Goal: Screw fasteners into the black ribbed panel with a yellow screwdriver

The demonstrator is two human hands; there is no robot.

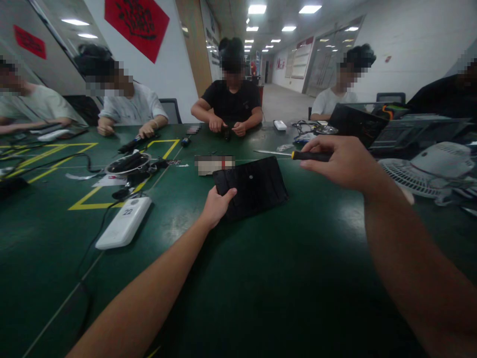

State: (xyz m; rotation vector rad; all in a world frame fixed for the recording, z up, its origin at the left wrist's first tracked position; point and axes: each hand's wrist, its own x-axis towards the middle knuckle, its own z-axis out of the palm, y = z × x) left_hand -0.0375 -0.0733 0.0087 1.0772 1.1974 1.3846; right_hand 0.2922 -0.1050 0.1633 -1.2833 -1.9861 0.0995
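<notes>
My left hand grips the left edge of a flat black panel, its thumb on top and its fingers mostly hidden beneath. The panel is tilted above the green table, with a small pale round spot near its upper middle. To the right, my right hand is closed around the dark handle of a screwdriver. The metal shaft points left, beyond the panel's far edge, and does not touch the panel. A small box lies just behind the panel's left corner.
A white power bank marked 22 lies left on the green table, beside cables. A white fan lies at the right, near black equipment. Several people sit across the table.
</notes>
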